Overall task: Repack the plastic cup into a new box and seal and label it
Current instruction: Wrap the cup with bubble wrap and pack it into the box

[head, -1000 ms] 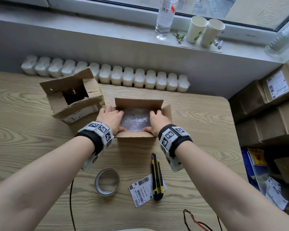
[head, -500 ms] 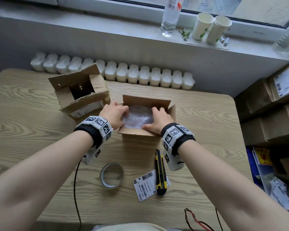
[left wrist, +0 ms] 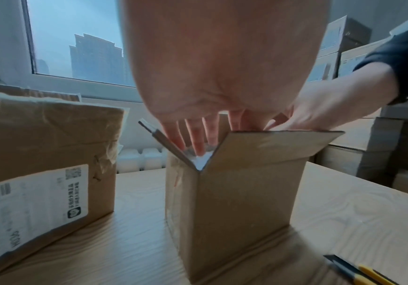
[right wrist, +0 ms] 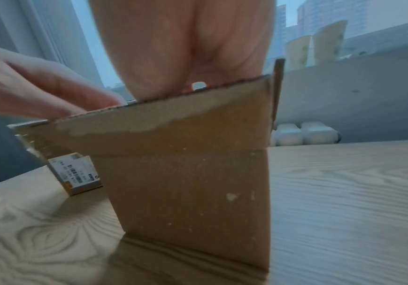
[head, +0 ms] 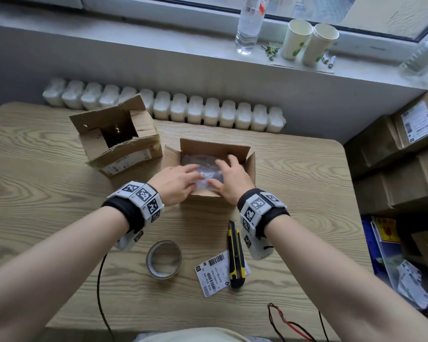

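The new cardboard box (head: 214, 147) stands open at the middle of the table, flaps up. Inside lies a bubble-wrapped bundle (head: 203, 166); the cup itself is hidden under the wrap. My left hand (head: 181, 178) reaches in from the left with straight fingers (left wrist: 194, 140) lying on the wrap. My right hand (head: 230, 175) lies flat on the wrap from the right, fingers spread. In the right wrist view the box's near wall (right wrist: 188, 173) hides the right fingertips. Neither hand grips anything.
The old torn box (head: 119, 141) stands open just left of the new one. A tape roll (head: 164, 259), a shipping label (head: 216, 272) and a yellow utility knife (head: 235, 255) lie near the front edge. Stacked cartons (head: 405, 156) stand to the right of the table.
Both hands have moved from the box's left and right edges inward onto the bubble wrap, with the fingers now stretched out over it. The box has stayed in place.
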Demonstrator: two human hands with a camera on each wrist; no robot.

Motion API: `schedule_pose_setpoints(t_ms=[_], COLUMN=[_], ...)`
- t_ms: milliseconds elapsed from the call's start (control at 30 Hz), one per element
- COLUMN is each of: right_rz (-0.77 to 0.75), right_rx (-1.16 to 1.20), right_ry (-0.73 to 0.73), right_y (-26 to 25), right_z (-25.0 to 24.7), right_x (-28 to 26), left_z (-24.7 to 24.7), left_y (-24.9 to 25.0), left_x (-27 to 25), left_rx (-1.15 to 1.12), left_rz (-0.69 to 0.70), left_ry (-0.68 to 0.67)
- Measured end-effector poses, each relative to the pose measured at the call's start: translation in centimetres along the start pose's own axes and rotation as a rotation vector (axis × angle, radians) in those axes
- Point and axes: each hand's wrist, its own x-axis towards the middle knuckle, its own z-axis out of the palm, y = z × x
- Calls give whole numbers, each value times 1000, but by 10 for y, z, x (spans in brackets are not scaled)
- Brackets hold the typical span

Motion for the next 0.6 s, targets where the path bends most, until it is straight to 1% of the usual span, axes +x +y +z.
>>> schedule_pose_setpoints(t_ms=[33, 100, 200, 300, 433, 533, 600], right_rz=[-59, -134, -110, -96, -102, -85, -38], right_rx=[-9, -67, -139, -155, -119, -78, -29], right_ry=[-14, -110, -247, -289, -243, -115, -54], right_y=[2, 3, 6, 8, 9, 10, 11], right_z=[1, 4, 12, 22, 28, 25, 26], right_x=[-3, -8, -10, -13, -14, -14, -15], left_z=[2, 8, 21, 31, 36, 31, 23], left_y=[3, 8, 11, 14, 17, 18, 19], left_x=[-2, -4, -3, -6, -5, -2, 2], left_rx=[-19, 17, 129, 187, 171, 99, 39], left_rz=[4, -15, -37, -56, -72, -73, -93], left_ry=[-26, -97, -133, -130, -87, -38, 5])
